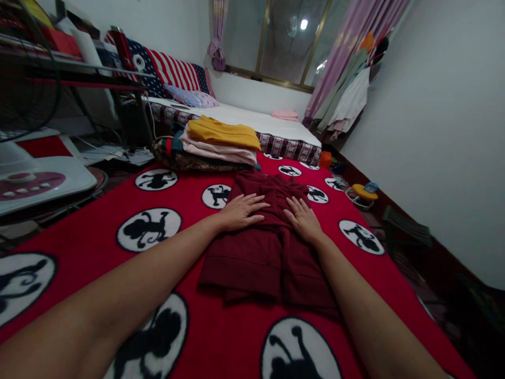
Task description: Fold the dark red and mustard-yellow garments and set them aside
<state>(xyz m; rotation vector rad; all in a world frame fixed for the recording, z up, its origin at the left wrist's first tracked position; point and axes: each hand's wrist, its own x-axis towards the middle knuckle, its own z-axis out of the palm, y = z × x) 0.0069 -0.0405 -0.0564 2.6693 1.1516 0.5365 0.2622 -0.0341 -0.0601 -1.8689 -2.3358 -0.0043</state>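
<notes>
Both the left hand (240,210) and right hand (303,221) lie open, flat on the maroon garment (256,258), gripping nothing, on the red blanket (221,326).

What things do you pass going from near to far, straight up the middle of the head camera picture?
Red blanket → dark red garment with left hand and right hand flat on it → stack of folded clothes → bed → window.

No legible text, labels or numbers anywhere.
</notes>
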